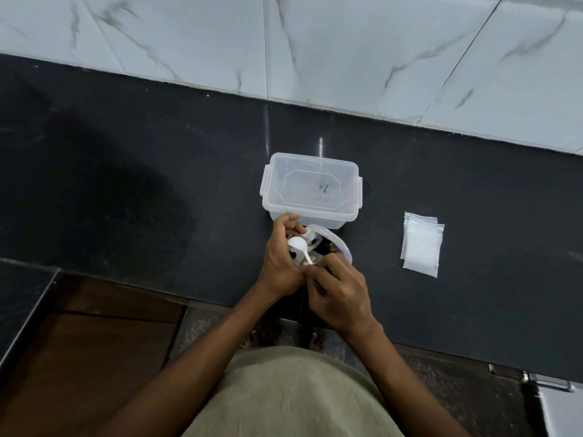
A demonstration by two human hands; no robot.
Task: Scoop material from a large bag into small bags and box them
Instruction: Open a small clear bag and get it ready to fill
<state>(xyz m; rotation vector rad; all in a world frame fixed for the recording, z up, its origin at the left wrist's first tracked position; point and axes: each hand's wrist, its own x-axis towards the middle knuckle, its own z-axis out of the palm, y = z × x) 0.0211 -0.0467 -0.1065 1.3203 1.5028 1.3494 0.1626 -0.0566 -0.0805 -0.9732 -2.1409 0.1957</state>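
Spillage is my worry; my right hand [339,291] pinches the small white plastic spoon [299,247] by its handle, my left hand [280,260] grips a small clear bag just beside the large bag [337,247]; any tilt scatters material short of the lidded clear plastic box [310,189] beyond.

Just beyond the left hand [280,257] stands a clear, smooth plastic box [310,189]. The spoon [299,247] it holds looks like glossy white plastic. Right of the right hand [337,294] lie thin translucent plastic bags [421,244]. The table [126,184] is dark polished stone, perhaps granite, faintly speckled.
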